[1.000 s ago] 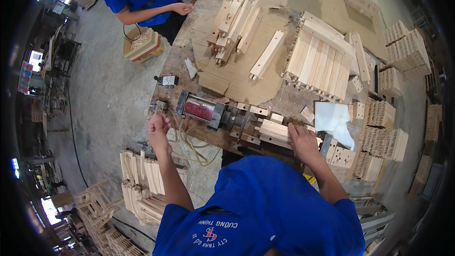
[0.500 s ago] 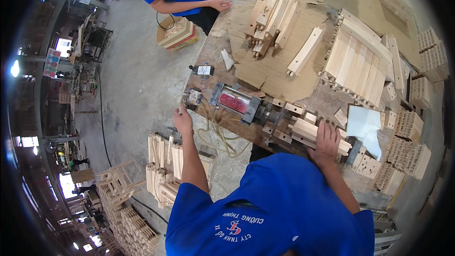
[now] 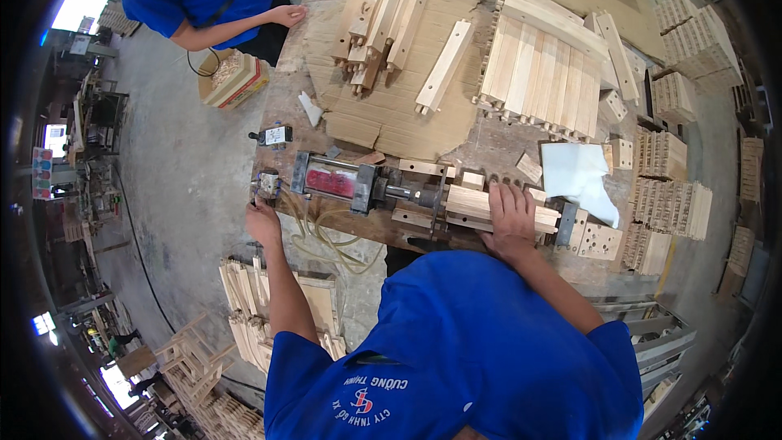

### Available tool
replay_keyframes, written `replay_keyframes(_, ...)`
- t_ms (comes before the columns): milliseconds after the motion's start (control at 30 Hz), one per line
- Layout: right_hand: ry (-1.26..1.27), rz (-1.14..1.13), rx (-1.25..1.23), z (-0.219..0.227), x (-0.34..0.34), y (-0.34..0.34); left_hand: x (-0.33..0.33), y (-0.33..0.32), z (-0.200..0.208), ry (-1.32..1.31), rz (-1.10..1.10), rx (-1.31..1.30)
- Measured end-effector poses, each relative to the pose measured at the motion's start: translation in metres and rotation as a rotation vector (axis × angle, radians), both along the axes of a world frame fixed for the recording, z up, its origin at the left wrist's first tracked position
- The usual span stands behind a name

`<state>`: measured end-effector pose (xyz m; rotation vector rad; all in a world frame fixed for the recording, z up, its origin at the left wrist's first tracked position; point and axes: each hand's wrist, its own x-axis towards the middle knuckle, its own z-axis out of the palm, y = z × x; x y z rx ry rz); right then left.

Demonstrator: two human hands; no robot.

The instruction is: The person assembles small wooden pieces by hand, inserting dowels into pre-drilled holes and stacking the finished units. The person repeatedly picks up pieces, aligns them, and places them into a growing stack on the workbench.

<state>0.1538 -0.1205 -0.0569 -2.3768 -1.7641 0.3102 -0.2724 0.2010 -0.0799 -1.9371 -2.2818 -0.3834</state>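
My left hand [image 3: 262, 222] reaches to the small metal air valve [image 3: 267, 185] at the bench's left edge, its fingers closed at the near side of it. My right hand [image 3: 513, 224] lies across the pale wooden bars [image 3: 471, 202], fingers over the top and thumb at the near side. These bars sit lengthwise in a press, between the dark plate of an air cylinder [image 3: 332, 180] with a red-tinted barrel and a metal stop block [image 3: 567, 224]. A shiny rod [image 3: 397, 192] shows between cylinder and plate. My palm hides part of the bars.
Beyond the press, cardboard [image 3: 399, 126] carries a pile of bars [image 3: 379, 20] and a single bar [image 3: 444, 65]. A row of bars [image 3: 542, 73] and white foam [image 3: 574, 175] lie at right. A co-worker's hand [image 3: 288, 15] rests by the far left edge. Yellowish hoses [image 3: 326, 248] hang near me.
The view has shifted, so the bench sits further left. My left hand has closed in on the valve. More shiny rod shows, and the bars lie closer together under my right hand.
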Motion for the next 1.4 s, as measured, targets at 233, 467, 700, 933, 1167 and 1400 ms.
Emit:
replay_keyframes(233,0.0,0.0,0.058,0.001,0.0,-0.001,0.004,0.007,0.001,-0.065,0.039,-0.012)
replay_keyframes(467,0.021,0.0,0.079,0.001,-0.001,0.0,-0.017,0.01,-0.005,-1.053,0.201,-0.061)
replay_keyframes(700,0.015,0.015,0.04,0.004,-0.001,0.001,-0.017,0.005,-0.009,-0.658,0.163,0.009)
replay_keyframes(933,-0.022,0.014,0.103,0.002,-0.004,0.004,-0.015,0.002,0.005,0.073,0.03,-0.057)
replay_keyframes(1167,-0.047,0.026,0.064,0.001,-0.005,0.005,-0.006,0.011,0.019,0.177,0.031,-0.181)
replay_keyframes(1400,-0.057,0.027,0.055,0.0,-0.004,0.0,-0.006,0.011,0.013,0.08,0.006,-0.146)
